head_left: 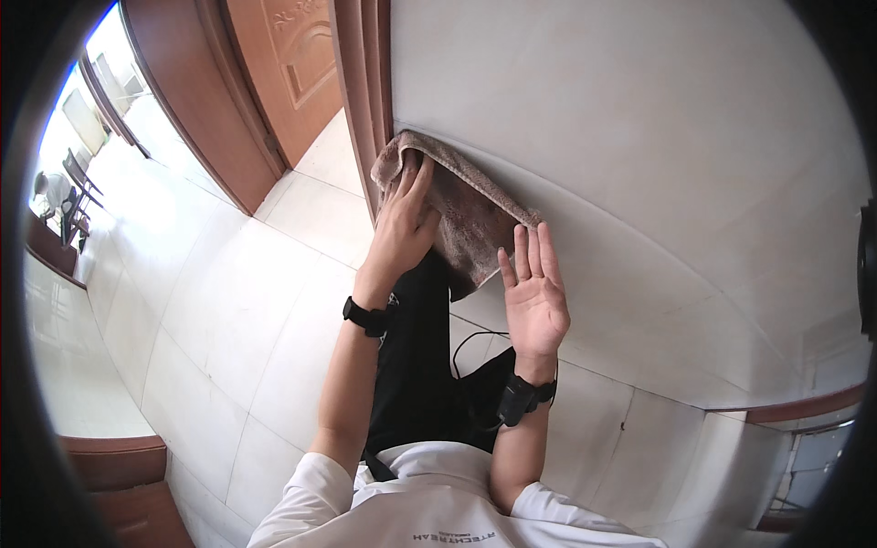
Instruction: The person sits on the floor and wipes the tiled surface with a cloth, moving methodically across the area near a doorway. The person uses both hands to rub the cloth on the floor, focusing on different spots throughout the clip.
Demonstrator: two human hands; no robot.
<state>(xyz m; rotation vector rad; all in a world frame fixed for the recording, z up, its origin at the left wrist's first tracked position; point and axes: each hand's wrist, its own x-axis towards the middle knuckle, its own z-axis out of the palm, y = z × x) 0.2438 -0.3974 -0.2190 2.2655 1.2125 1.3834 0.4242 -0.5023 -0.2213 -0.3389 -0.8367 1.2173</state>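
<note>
A brown plush cloth [473, 226] hangs against the foot of the pale wall, beside the wooden door frame [363, 89]. My left hand [405, 219] is on its upper left part, with the fingertips tucked under a folded edge near the frame. My right hand [538, 301] is turned palm to the camera with its fingers stretched out. Its fingertips reach the cloth's right corner, and whether they touch or pinch it is hard to tell. Nothing lies in that palm.
A carved wooden door [294, 55] stands ajar at the upper left. Glossy tiles [199, 322] cover the floor. The smooth wall [616, 123] rises on the right. A thin black cable [473, 335] runs by my right wrist. Chairs [79, 178] stand far left.
</note>
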